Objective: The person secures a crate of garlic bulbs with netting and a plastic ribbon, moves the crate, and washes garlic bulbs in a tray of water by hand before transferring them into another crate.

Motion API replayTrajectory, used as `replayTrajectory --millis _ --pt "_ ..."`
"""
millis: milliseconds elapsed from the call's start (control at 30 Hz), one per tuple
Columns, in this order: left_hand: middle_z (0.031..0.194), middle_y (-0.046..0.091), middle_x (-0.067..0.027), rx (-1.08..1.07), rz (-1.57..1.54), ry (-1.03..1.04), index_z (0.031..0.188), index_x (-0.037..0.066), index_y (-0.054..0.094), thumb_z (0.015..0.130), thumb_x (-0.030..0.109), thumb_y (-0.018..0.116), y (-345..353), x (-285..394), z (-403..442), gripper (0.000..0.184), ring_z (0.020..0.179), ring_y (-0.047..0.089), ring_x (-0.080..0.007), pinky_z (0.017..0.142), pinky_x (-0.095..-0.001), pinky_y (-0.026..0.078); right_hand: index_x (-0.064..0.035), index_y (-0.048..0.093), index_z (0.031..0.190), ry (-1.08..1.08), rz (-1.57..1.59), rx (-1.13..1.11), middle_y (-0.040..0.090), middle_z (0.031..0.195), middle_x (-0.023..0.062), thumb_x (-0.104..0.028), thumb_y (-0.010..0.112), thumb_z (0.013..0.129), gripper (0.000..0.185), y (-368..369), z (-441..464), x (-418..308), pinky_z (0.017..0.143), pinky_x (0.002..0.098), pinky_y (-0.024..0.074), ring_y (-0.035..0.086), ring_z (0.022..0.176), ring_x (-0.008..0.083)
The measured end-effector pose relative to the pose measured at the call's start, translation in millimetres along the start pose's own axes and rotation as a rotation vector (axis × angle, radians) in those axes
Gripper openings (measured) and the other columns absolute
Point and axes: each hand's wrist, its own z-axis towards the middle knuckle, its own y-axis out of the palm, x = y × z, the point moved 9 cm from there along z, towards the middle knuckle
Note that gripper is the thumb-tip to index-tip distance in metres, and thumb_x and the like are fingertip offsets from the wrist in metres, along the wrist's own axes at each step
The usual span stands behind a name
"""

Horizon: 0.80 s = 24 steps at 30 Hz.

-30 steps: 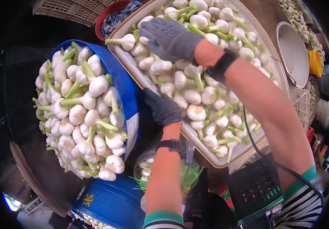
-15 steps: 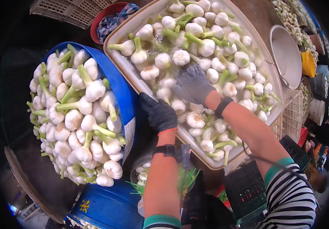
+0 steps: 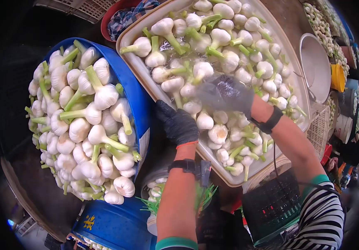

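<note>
A shallow white tub [image 3: 128, 46] holds water and many garlic bulbs with cut green stems. My left hand [image 3: 177, 126], in a black glove, is closed on the tub's near left rim. Over the middle of the tub is my right hand [image 3: 226, 93], in a wet grey glove and smeared by motion; its fingers are not clear. Garlic bulbs [image 3: 205, 120] lie just below and around it. To the left, a blue barrel [image 3: 135, 98] is heaped with dry-looking garlic bulbs [image 3: 105, 96].
A second blue barrel [image 3: 112, 221] stands below the full one. A bucket with garlic and green strands [image 3: 149, 204] is by my left forearm. At right are a black crate [image 3: 271, 204], a large metal basin [image 3: 314, 66] and a yellow container [image 3: 337, 77]. A red basin [image 3: 105, 26] holds cloth.
My right hand has moved right and toward me, rising from among the bulbs. Bulbs near it have shifted in the water. My left hand stays at the rim.
</note>
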Motion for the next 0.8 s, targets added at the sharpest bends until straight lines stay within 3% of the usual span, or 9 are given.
replayTrajectory --millis 133,267,367,400,500,567,633,733,800 --pt "0.143 0.029 -0.0204 -0.041 0.023 -0.004 0.143 0.005 0.019 0.085 0.02 0.052 5.2 -1.2 1.7 0.069 0.125 0.039 -0.0364 0.097 -0.043 0.04 -0.0131 0.042 0.134 -0.028 -0.238 0.917 0.048 0.132 0.0113 -0.032 0.04 0.091 0.046 -73.4 9.2 12.3 0.1 0.0467 0.0329 0.045 0.119 0.0316" --pt "0.144 0.028 -0.0213 -0.02 0.03 0.062 0.143 0.001 0.017 0.085 0.02 0.052 8.1 -2.3 2.9 0.071 0.133 0.03 -0.0346 0.103 -0.0404 0.035 -0.0153 0.033 0.141 0.152 -0.154 0.909 0.029 0.147 0.0104 -0.03 0.045 0.089 0.055 -8.9 78.5 42.3 0.112 0.0487 0.0141 0.023 0.134 0.0382" --pt "0.144 0.027 -0.022 0.118 0.114 0.233 0.143 0.0 0.016 0.086 0.019 0.052 9.0 1.0 0.0 0.071 0.134 0.028 -0.0349 0.104 -0.0405 0.034 -0.0197 0.043 0.134 0.286 0.301 0.666 0.03 0.144 0.0148 -0.032 0.044 0.086 0.05 26.4 98.2 62.6 0.107 0.0508 0.0233 0.029 0.132 0.0368" --pt "0.144 0.028 -0.0217 0.123 0.089 0.249 0.144 0.001 0.016 0.085 0.019 0.052 7.2 2.2 -1.0 0.071 0.133 0.029 -0.0362 0.104 -0.0411 0.035 -0.0156 0.043 0.134 0.246 -0.023 0.593 0.035 0.14 0.0197 -0.028 0.048 0.083 0.053 22.3 87.9 42.7 0.106 0.0458 0.0271 0.033 0.129 0.0381" --pt "0.144 0.028 -0.0211 0.017 -0.033 0.109 0.144 0.003 0.017 0.086 0.019 0.052 4.8 1.1 -0.4 0.07 0.131 0.032 -0.0365 0.102 -0.0414 0.036 -0.0137 0.046 0.132 0.1 0.145 0.148 0.043 0.133 0.0224 -0.023 0.051 0.08 0.052 20.0 55.8 14.9 0.103 0.0429 0.0324 0.041 0.123 0.038" --pt "0.144 0.029 -0.0206 -0.024 -0.047 0.044 0.144 0.004 0.017 0.086 0.02 0.053 5.0 0.8 1.8 0.07 0.13 0.035 -0.0358 0.101 -0.0416 0.037 -0.0088 0.051 0.126 0.096 0.108 0.219 0.055 0.12 0.0206 -0.018 0.052 0.079 0.047 28.3 46.9 10.4 0.098 0.0421 0.038 0.051 0.113 0.0349" --pt "0.144 0.029 -0.0201 -0.063 -0.036 -0.009 0.144 0.005 0.017 0.086 0.02 0.053 8.1 -2.7 2.8 0.07 0.129 0.037 -0.0356 0.101 -0.0419 0.038 -0.0072 0.062 0.098 -0.041 0.353 0.094 0.06 0.111 0.0162 -0.02 0.051 0.084 0.023 33.6 40.2 13.9 0.084 0.0421 0.0461 0.058 0.097 0.0341" --pt "0.143 0.029 -0.0203 -0.11 -0.016 -0.053 0.144 0.005 0.017 0.085 0.019 0.054 5.0 -0.4 -0.7 0.071 0.128 0.037 -0.0366 0.101 -0.0427 0.038 -0.0086 0.063 0.097 -0.192 0.294 0.592 0.06 0.112 0.0135 -0.028 0.051 0.086 0.025 -32.7 24.2 0.8 0.081 0.044 0.046 0.058 0.096 0.0328" --pt "0.143 0.028 -0.0218 -0.101 -0.031 -0.034 0.144 0.003 0.017 0.083 0.018 0.055 3.8 1.1 0.5 0.073 0.128 0.036 -0.0379 0.102 -0.0432 0.036 -0.0149 0.053 0.118 -0.187 -0.021 1.019 0.053 0.124 0.0114 -0.039 0.047 0.088 0.038 -99.7 44.8 -19.5 0.093 0.046 0.0389 0.05 0.111 0.0301"
